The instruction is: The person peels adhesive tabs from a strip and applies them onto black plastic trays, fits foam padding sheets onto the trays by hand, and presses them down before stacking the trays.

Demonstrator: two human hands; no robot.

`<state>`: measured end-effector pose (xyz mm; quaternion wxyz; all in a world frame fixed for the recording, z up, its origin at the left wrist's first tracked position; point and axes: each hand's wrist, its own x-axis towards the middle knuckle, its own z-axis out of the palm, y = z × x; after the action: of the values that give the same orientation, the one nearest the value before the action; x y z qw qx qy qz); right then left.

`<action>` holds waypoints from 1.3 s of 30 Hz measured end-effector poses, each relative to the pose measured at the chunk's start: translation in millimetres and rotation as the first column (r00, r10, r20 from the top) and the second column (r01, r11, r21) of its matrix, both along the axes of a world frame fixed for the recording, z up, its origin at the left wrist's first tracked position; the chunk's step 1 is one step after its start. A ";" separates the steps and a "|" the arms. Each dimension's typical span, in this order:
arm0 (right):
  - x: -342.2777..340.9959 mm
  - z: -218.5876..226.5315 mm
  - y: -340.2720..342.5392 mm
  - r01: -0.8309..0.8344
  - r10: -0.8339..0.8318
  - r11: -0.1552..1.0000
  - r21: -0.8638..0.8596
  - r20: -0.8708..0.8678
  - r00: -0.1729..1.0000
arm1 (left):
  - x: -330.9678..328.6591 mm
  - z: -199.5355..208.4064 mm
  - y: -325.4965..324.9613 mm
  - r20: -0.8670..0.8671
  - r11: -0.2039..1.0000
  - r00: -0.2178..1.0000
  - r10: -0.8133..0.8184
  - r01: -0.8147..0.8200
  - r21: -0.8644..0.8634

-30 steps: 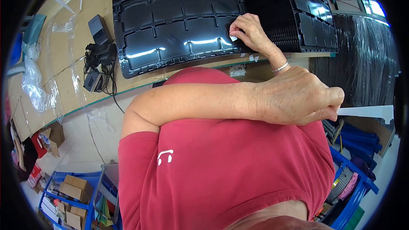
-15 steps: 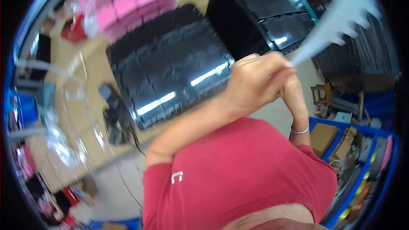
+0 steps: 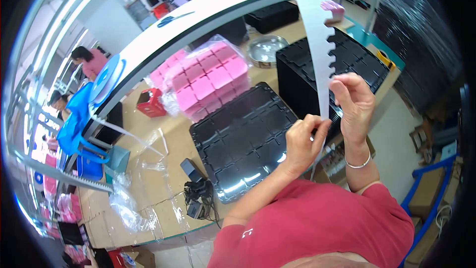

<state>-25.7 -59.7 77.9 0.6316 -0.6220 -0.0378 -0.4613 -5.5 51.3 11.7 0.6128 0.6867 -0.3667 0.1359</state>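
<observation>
A long white strip [image 3: 313, 34] with a toothed right edge stands nearly upright before me, its top running out of view. My left hand [image 3: 303, 144] pinches the narrow lower end between thumb and fingers. Higher up, my right hand [image 3: 354, 104] has its thumb and fingers drawn together right beside the toothed edge. Whether anything lies between those right fingertips is too small to make out. Behind the hands lie a shiny black compartmented tray [image 3: 243, 139] and a tall stack of black trays [image 3: 302, 77], partly covered by the strip.
Pink compartmented trays [image 3: 210, 77] in clear plastic sit behind the black tray, near a red box [image 3: 150, 102] and a round metal tin [image 3: 267, 51]. A black adapter with cables [image 3: 201, 193] and crumpled clear film [image 3: 126, 201] lie on the table's left. A white shelf [image 3: 208, 7] crosses above.
The strip has swung from a slant toward the upper right to nearly upright. My hands, close together before, are now apart. The view has shifted, showing the shelf and people farther off.
</observation>
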 end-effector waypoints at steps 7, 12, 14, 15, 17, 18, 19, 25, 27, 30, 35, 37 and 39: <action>7.0 -4.2 10.6 0.053 -0.048 0.978 -0.200 0.032 0.998 | 12.3 -2.4 8.1 0.065 0.997 0.996 0.062 -0.060 -0.037; 17.5 -8.5 10.7 0.051 -0.044 0.975 -0.217 0.036 0.998 | 20.2 -3.7 11.4 0.040 0.999 0.999 0.033 -0.032 -0.016; 15.6 -7.8 9.1 0.061 -0.053 0.973 -0.224 0.039 0.998 | 18.6 -3.0 10.6 0.041 0.999 0.999 0.032 -0.032 -0.013; 12.1 -6.8 8.3 0.150 -0.134 0.938 -0.313 0.073 0.988 | 16.6 -2.7 9.6 0.056 0.999 0.997 0.046 -0.044 -0.031; 3.1 -4.5 7.1 0.236 -0.212 0.887 -0.398 0.105 0.972 | 12.9 -3.4 8.0 0.061 0.997 0.996 0.058 -0.055 -0.049; -3.2 -2.0 6.3 0.378 -0.266 0.743 -0.553 0.275 0.924 | 11.8 -3.8 7.9 0.099 0.995 0.991 0.086 -0.081 -0.052; -10.2 0.8 5.4 0.516 -0.271 0.553 -0.654 0.444 0.854 | 11.0 -3.5 8.0 0.134 0.993 0.985 0.113 -0.106 -0.057; -33.8 -11.0 -1.7 0.298 -0.135 0.789 -0.537 0.322 0.937 | 12.4 -0.9 23.9 0.031 0.992 0.992 0.123 -0.122 -0.041; -14.2 -16.3 -0.4 -0.055 0.062 0.993 -0.108 0.062 0.996 | 6.1 -9.9 30.5 -0.152 0.987 0.988 0.015 -0.040 -0.159; 36.0 -41.7 -22.1 -0.382 0.431 0.894 0.236 -0.218 0.876 | -3.7 17.0 47.5 -0.184 0.891 0.875 -0.448 0.420 -0.171; 73.2 -108.7 37.3 -0.848 0.623 0.529 0.028 -0.691 0.366 | -33.6 32.1 39.8 -0.092 0.750 0.761 -0.643 0.600 -0.279; 79.5 -122.9 81.7 -0.953 0.594 0.298 0.045 -0.791 0.148 | -34.1 25.3 40.1 0.008 0.785 0.809 -0.587 0.572 -0.236; 82.4 -123.8 118.8 -0.977 0.566 0.044 -0.210 -0.801 0.197 | -34.5 25.8 42.9 0.001 0.837 0.853 -0.522 0.513 -0.192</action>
<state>56.7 59.2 -45.8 0.4598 -0.7621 -0.3913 0.2338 -40.0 94.2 37.6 0.6971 0.5053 -0.5083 -0.0188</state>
